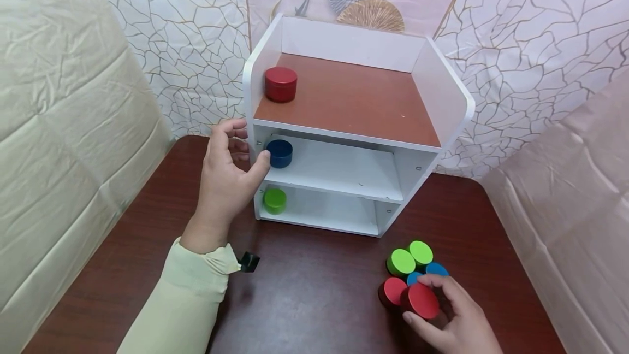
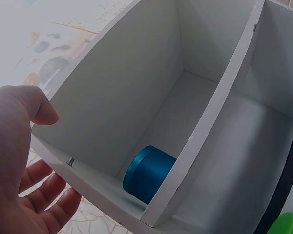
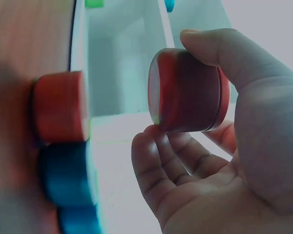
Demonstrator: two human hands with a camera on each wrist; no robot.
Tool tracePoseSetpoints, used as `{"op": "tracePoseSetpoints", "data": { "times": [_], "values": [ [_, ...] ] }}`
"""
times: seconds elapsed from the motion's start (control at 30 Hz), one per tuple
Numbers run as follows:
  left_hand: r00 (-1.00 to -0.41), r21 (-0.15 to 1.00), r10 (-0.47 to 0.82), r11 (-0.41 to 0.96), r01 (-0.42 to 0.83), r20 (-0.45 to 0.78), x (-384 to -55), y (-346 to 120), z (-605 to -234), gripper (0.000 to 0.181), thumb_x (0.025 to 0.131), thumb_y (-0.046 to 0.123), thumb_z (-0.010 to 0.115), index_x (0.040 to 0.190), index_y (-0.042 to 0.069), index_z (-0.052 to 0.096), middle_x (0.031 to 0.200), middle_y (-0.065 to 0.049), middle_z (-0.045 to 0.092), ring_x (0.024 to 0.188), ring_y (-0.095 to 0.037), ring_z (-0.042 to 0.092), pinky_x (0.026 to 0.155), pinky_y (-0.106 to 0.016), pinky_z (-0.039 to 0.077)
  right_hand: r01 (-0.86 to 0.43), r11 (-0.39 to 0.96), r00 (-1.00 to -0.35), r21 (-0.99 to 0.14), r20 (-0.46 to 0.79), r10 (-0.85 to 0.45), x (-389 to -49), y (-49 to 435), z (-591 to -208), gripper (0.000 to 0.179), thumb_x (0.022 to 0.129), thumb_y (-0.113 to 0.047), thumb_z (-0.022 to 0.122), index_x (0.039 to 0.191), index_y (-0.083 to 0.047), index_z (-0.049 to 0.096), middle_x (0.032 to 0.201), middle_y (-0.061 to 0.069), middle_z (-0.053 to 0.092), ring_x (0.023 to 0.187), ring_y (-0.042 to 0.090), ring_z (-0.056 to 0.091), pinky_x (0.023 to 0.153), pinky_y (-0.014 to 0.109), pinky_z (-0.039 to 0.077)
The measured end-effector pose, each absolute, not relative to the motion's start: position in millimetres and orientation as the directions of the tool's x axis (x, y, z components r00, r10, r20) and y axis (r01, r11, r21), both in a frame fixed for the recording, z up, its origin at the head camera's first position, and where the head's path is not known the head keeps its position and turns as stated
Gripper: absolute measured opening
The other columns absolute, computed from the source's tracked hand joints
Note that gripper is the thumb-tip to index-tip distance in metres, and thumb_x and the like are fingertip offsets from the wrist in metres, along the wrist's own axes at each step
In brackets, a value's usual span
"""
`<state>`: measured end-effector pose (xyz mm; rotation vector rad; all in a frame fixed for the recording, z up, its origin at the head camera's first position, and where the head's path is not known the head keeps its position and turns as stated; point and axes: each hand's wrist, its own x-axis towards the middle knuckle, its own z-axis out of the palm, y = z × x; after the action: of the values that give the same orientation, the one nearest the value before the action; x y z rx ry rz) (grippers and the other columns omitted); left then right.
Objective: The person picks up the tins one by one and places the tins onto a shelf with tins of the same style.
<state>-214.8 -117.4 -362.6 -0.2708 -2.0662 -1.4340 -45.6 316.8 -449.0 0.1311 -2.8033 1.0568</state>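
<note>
My right hand (image 1: 459, 316) pinches a red round tin (image 3: 190, 92) between thumb and fingers, just above the table. Beside it stand a second red tin (image 1: 393, 291), two light green tins (image 1: 402, 262) and two blue tins (image 1: 436, 271), partly hidden behind the held one. My left hand (image 1: 226, 173) holds the left side panel of the white shelf unit (image 1: 253, 143), fingers outside, thumb at the front edge. Along the unit's left side sit a red tin (image 1: 280, 85) on top, a dark blue tin (image 1: 280, 154) on the middle shelf and a green tin (image 1: 275, 201) at the bottom.
The shelf unit stands on a dark reddish-brown table (image 1: 295, 288), its top board (image 1: 349, 97) brown with raised white sides. Patterned cloth (image 1: 187, 42) hangs behind. Pale fabric (image 1: 64, 97) borders the table at left and right. A small black piece (image 1: 249, 261) sits at my left cuff.
</note>
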Motion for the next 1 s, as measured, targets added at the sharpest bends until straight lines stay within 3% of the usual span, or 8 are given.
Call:
{"op": "tracePoseSetpoints", "data": {
  "times": [0.27,0.47,0.67,1.0],
  "values": [
    [-0.799,0.783,-0.165,0.387,0.487,0.578,-214.3,-117.8,-362.9,0.062,0.099,0.025,0.081,0.154,0.021,0.052,0.137,-0.007,0.062,0.11,-0.016,0.06,0.095,-0.031,0.057,-0.324,0.69,-0.942,-0.648,0.285,-0.176,-58.0,303.2,-429.8,0.068,0.075,-0.009,0.105,0.132,-0.019,0.068,0.124,-0.01,0.067,0.099,0.003,0.071,0.08,0.015,0.062],
    [-0.795,0.78,-0.161,0.382,0.495,0.584,-214.2,-118.6,-362.3,0.062,0.099,0.025,0.081,0.154,0.02,0.052,0.137,-0.008,0.062,0.11,-0.016,0.061,0.095,-0.032,0.057,-0.318,0.677,-0.948,-0.664,0.239,-0.212,-67.7,293.8,-413.8,0.066,0.08,-0.018,0.104,0.134,-0.026,0.066,0.132,-0.008,0.066,0.104,0.004,0.071,0.077,0.022,0.066],
    [-0.793,0.779,-0.162,0.379,0.499,0.587,-214.1,-119.2,-362.0,0.062,0.099,0.026,0.081,0.154,0.02,0.052,0.137,-0.007,0.062,0.11,-0.016,0.061,0.095,-0.033,0.057,-0.37,0.692,-0.929,-0.62,0.266,-0.258,-79.4,287.4,-396.8,0.066,0.08,-0.026,0.105,0.133,-0.032,0.067,0.126,-0.013,0.068,0.106,0.006,0.067,0.08,0.019,0.064],
    [-0.797,0.784,-0.162,0.371,0.497,0.582,-215.6,-119.6,-362.7,0.061,0.099,0.026,0.081,0.153,0.02,0.052,0.136,-0.006,0.061,0.11,-0.016,0.06,0.095,-0.033,0.056,-0.46,0.612,-0.888,-0.643,0.32,-0.331,-102.8,278.1,-371.6,0.064,0.082,-0.014,0.102,0.135,-0.027,0.069,0.122,-0.008,0.069,0.097,0.01,0.07,0.082,0.018,0.062]
  ]
}}
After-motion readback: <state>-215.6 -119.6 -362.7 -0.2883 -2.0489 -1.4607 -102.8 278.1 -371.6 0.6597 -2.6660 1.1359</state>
